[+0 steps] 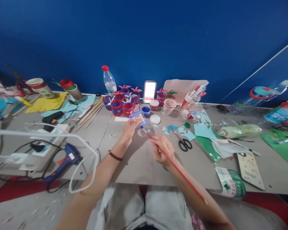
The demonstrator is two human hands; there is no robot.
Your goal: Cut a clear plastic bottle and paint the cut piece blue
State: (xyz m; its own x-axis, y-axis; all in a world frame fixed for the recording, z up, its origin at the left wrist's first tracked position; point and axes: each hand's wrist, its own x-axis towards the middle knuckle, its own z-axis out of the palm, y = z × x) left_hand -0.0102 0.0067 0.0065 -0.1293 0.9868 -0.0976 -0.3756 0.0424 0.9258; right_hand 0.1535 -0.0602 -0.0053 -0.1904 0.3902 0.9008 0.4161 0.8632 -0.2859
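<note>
Two-handed now: left hand (130,130) pinching clear, blue-streaked plastic piece (144,120); right hand (163,148) pinching long, thin red paintbrush (182,174), slanting forward-left, tip near left fingers.

The left hand (131,127) partly hid the clear plastic piece edged with blue (141,117). Blocky pixels masked the upright white rectangle (150,90). The view's right edge cropped the flat green sheet (282,149); its left edge, the looping white cable (62,134).

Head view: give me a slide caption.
Left hand holding a bluish plastic piece, right hand pointing a red-handled paintbrush at it, over a cluttered gray table.
</note>
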